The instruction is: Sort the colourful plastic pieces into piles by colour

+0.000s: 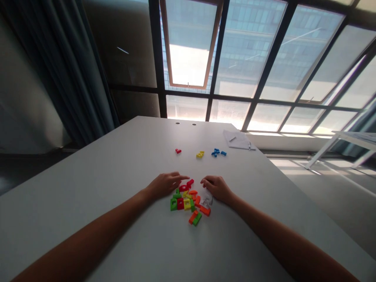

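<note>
White table [117,164] with blocks [192,205], near windows [243,47]

Harsh backlight from windows [242,51], lower panes [187,108] blown white; near tabletop [164,243] dim; edges stretched, soft.

Red, yellow, green, orange blocks [192,205] (table [117,164] white).

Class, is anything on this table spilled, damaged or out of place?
Nothing stands out as spilled or damaged. The mixed-colour pile near the left hand and right hand is merely jumbled, while yellow pieces and blue pieces farther off lie grouped by colour.
</note>
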{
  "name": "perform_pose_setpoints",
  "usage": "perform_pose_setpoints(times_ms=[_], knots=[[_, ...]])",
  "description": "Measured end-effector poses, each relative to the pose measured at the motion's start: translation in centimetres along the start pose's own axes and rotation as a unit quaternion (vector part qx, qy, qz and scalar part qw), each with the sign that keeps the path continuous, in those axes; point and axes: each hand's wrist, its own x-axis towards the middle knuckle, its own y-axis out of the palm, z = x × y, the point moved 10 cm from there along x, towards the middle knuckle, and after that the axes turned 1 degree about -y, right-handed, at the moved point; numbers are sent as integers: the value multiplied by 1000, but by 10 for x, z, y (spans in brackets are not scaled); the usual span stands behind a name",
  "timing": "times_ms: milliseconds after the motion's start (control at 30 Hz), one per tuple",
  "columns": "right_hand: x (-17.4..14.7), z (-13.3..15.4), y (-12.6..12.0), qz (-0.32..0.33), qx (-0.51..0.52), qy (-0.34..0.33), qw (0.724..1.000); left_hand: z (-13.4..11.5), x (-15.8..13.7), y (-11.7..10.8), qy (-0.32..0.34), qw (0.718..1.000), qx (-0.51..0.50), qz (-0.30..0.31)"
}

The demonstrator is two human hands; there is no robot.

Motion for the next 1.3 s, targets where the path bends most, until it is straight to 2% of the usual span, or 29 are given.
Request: perform_pose_setpoints(times_ms=[167, 333, 433, 567, 700, 833, 1033, 1200, 1300], knots=[[5, 4, 1, -7, -25, -18, 1000, -4, 3, 1, 12, 999, 41, 16], [4, 7, 4, 5, -33, -35, 999, 7, 12, -3, -41, 993, 112, 19], [3, 8, 4, 2, -43, -36, 998, 32, 20, -9, -98, 983, 154, 6], [4, 8, 5, -2, -56, -37, 998, 77, 34, -14, -166, 970, 179, -4], [3, 7, 7, -1, -57, -44, 997, 114, 53, -17, -200, 964, 173, -4], [2, 7, 8, 0, -58, -50, 997, 132, 68, -20, -216, 962, 169, 1], [1, 9, 9, 3, -54, -51, 997, 139, 64, -21, -238, 954, 182, -25], [0, 9, 6, -3, -41, -45, 998, 133, 54, -21, -235, 955, 169, -61], [-2, 9, 6, 1, -24, -41, 999, 119, 47, -21, -220, 962, 144, -76]])
